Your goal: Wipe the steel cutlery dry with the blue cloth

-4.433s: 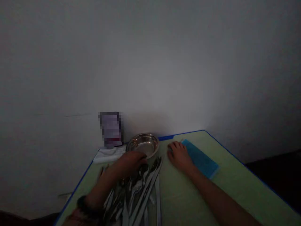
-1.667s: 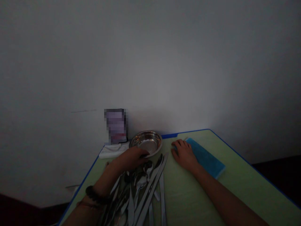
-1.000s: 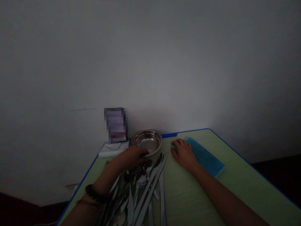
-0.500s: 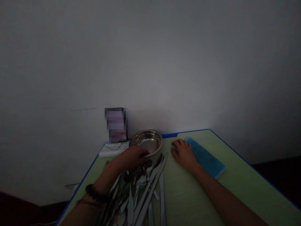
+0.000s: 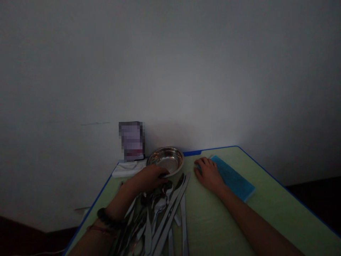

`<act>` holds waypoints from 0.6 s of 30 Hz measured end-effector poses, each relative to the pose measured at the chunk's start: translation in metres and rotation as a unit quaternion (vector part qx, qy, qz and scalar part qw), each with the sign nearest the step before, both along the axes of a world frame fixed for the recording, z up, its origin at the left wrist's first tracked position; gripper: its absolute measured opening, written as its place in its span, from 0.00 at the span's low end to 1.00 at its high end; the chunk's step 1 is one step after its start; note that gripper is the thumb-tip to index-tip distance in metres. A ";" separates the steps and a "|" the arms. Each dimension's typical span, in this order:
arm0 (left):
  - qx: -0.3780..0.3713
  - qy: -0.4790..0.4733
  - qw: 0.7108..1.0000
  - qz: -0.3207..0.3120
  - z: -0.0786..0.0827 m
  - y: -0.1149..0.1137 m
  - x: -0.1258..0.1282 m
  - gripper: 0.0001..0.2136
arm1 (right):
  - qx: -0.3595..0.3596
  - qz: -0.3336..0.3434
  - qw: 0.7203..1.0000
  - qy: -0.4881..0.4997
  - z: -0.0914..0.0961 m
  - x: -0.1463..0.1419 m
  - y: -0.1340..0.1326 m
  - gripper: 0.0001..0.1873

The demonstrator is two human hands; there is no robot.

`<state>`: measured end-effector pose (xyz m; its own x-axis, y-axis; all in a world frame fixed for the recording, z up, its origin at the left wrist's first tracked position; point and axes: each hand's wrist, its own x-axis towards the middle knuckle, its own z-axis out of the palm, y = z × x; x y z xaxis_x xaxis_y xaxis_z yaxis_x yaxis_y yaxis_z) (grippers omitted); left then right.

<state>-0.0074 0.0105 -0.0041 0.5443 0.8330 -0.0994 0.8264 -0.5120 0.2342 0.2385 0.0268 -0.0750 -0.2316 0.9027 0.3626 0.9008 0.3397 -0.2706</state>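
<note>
A heap of metal cutlery [image 5: 160, 217], spoons and knives, lies on a green table [image 5: 213, 227]. My left hand [image 5: 149, 179] rests palm down on the far end of the heap, fingers curled over the pieces, just before a steel bowl [image 5: 165, 160]. What it grips, if anything, is hidden. My right hand [image 5: 209, 174] lies flat on the table with fingers stretched out, touching the left edge of a blue cloth [image 5: 233, 177]. A dark bead bracelet is on my left wrist.
A blurred card or box [image 5: 131, 141] stands against the grey wall behind a folded white cloth [image 5: 128, 168]. The table has a blue rim, with its left edge close to my left forearm. The scene is dim.
Almost nothing moved in the last second. Since 4.4 s ago the view has shifted slightly; both hands stay in the same places.
</note>
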 end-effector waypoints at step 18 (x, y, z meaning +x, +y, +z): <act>-0.064 0.209 0.941 0.259 0.037 -0.052 -0.044 0.14 | 0.000 0.013 1.000 -0.009 -0.001 0.002 -0.002 0.15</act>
